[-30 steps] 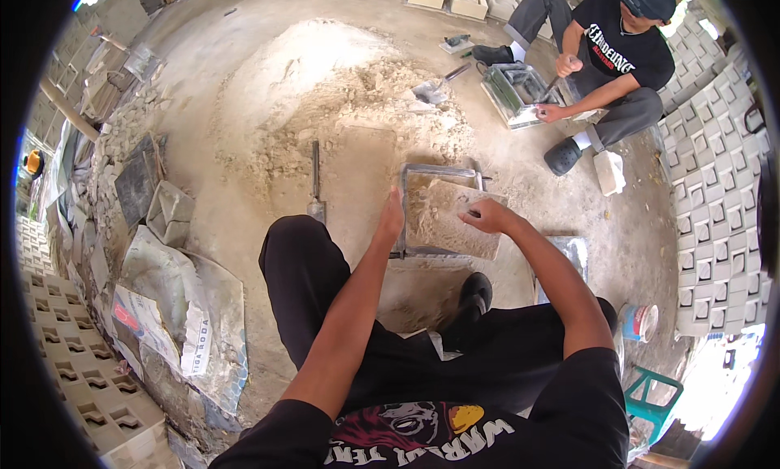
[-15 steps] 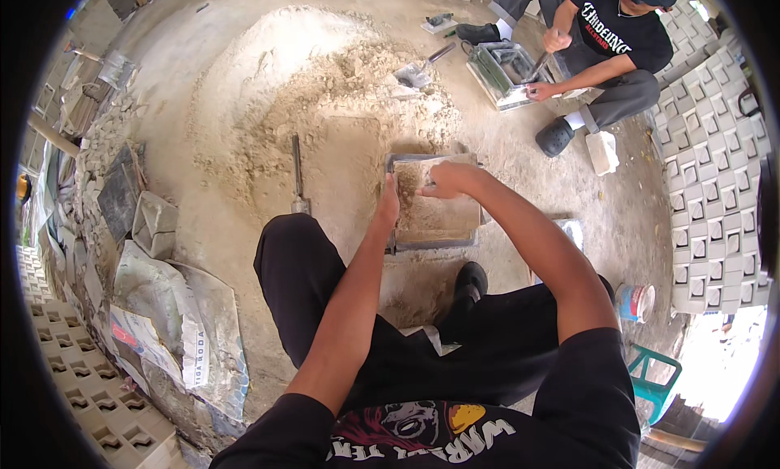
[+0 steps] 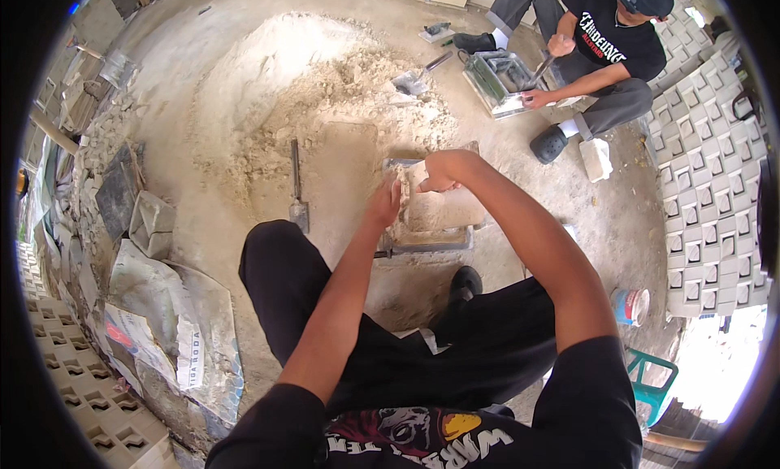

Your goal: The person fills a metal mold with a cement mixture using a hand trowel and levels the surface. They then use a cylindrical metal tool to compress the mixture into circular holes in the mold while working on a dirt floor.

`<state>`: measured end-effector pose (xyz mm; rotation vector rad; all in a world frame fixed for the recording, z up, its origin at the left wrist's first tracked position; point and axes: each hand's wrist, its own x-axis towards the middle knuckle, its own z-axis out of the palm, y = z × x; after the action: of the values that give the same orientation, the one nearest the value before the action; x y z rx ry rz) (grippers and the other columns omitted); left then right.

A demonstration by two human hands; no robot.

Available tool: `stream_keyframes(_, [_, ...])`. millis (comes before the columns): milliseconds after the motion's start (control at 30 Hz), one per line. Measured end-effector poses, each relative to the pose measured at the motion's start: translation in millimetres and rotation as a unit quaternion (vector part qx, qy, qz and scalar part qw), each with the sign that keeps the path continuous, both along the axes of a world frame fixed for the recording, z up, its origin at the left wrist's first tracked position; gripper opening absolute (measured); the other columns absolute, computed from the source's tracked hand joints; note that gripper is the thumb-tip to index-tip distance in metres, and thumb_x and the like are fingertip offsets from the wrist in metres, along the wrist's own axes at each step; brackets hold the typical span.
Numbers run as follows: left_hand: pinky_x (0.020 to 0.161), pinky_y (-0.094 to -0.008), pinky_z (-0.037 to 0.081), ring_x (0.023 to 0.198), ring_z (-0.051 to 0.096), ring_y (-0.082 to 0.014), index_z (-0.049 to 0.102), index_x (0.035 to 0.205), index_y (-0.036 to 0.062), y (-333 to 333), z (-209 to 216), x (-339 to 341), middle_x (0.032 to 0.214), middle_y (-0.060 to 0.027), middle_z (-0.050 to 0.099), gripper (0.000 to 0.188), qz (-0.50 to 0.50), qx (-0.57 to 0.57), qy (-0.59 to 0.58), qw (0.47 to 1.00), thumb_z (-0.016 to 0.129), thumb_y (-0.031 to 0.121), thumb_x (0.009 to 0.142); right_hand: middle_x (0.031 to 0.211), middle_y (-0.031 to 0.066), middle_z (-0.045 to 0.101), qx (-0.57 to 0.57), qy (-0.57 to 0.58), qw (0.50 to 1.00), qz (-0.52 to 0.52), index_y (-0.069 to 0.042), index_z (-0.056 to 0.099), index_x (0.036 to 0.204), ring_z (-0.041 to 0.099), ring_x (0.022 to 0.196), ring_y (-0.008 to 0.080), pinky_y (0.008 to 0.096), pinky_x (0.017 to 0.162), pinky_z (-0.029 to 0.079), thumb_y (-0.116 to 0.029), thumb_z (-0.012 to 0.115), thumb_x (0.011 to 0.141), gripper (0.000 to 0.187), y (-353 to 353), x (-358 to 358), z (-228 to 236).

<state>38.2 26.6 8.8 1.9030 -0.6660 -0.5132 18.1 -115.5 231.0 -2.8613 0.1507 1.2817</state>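
Observation:
A rectangular metal mould (image 3: 443,243) stands on the ground between my legs, with sandy mix inside. Over it lies a pale, flat, sand-dusted panel (image 3: 447,213), its right edge reaching past the mould's side. My left hand (image 3: 385,201) is at the mould's left side, its fingers stretched upward against loose sandy mix. From the right, my right hand (image 3: 445,171) reaches over the panel's far part, with its fingers curled in. What those fingers hold, if anything, is hidden. A trowel (image 3: 299,215) with a long handle lies to the left of the mould.
Beyond the mould rises a heap of pale sandy mix (image 3: 284,54), with another trowel (image 3: 410,82) on it. At far right a seated person (image 3: 617,38) works at a second mould (image 3: 497,72). Stacked blocks (image 3: 707,193), a bucket (image 3: 630,306), a green stool (image 3: 652,384) and sacks (image 3: 154,306) surround me.
My left hand has turned and its fingers have come over the sandy mix. My right hand has shifted slightly, and the pale panel now sits a little farther right.

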Motion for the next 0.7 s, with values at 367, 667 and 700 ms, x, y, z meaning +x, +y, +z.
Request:
stream_keyframes(367, [0.117,-0.0431,0.015,0.145,0.016,-0.0298,0.019,0.148,-0.0021,26,-16,-39,0.155,-0.0174,0.020,0.065,-0.086,0.158,-0.313,0.932,0.037,0.036,0.098,0.107,0.0225,0.065,-0.026,-0.140,0.989,-0.046,0.004,0.068,0.100,0.063,0.102,0.0361,0.0467,0.086,0.051,-0.056,0.048,0.091,0.064,-53,-84,23])
stream_keyframes(667, [0.118,-0.0428,0.012,0.146,0.012,-0.0292,0.018,0.148,-0.0026,46,0,-93,0.157,-0.0182,0.014,0.070,-0.158,0.262,-0.300,0.903,0.032,0.045,0.099,0.093,0.0226,0.068,0.000,-0.179,0.983,-0.041,0.004,0.069,0.090,0.065,0.090,0.0386,0.0467,0.080,0.051,-0.056,0.049,0.091,0.062,-65,-81,24])
stream_keyframes(700, [0.118,-0.0428,0.012,0.146,0.012,-0.0298,0.018,0.148,-0.0031,47,2,-99,0.157,-0.0191,0.013,0.071,-0.156,0.256,-0.307,0.903,0.032,0.046,0.099,0.093,0.0226,0.068,0.000,-0.189,0.981,-0.034,0.003,0.069,0.089,0.065,0.089,0.0387,0.0467,0.080,0.051,-0.055,0.049,0.091,0.062,-64,-80,23])
